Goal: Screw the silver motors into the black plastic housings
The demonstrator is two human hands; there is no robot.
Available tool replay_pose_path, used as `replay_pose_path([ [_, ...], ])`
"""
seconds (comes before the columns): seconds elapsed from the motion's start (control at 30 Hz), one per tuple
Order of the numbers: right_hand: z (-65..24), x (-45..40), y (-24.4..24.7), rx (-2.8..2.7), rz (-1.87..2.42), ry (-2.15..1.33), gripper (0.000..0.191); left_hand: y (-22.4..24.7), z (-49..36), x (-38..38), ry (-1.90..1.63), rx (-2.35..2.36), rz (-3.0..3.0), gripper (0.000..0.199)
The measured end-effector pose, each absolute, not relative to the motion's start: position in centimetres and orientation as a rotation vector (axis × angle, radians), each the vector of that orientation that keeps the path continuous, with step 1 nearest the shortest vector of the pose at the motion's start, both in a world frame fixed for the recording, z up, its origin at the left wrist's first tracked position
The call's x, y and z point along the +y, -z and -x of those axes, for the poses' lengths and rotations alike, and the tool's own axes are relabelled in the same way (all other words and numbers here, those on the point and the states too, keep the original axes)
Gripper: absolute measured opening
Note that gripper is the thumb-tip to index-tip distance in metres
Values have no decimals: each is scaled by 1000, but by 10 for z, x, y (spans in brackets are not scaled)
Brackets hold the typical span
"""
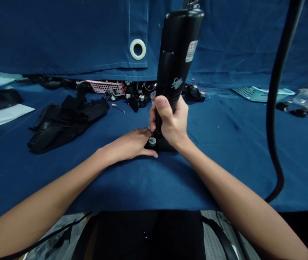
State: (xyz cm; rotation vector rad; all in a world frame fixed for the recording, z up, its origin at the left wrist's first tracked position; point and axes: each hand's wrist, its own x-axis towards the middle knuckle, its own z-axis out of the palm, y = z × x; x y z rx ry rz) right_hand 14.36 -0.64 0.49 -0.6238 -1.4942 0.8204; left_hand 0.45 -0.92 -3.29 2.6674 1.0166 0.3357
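Note:
My right hand point(174, 119) is wrapped round the lower grip of a black electric screwdriver point(178, 61), which stands nearly upright and hangs from a metal hook at its top. Its tip points down at a small black part point(167, 145) lying on the blue cloth; the right hand and the tool hide much of that part. My left hand point(136, 144) lies low against the part, thumb in front and fingers behind, holding it down. Between them shows a small round piece with a pale top point(152, 141). The left fingertips are partly hidden behind the screwdriver.
Black molded shells point(67, 121) lie to the left, beside white paper point(4, 115). Along the back are a pink basket point(106, 87), small wired parts point(142, 100) and a teal basket point(262, 94). A thick black cable point(271, 119) hangs at the right. A blue curtain point(75, 36) closes off the back.

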Motion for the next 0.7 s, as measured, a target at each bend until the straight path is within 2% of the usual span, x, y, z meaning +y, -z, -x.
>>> replay_pose_path([
  [0.7,-144,-7,-1,-1478,668,-717,40,35,-4,-7,-344,1016,-2638,67],
])
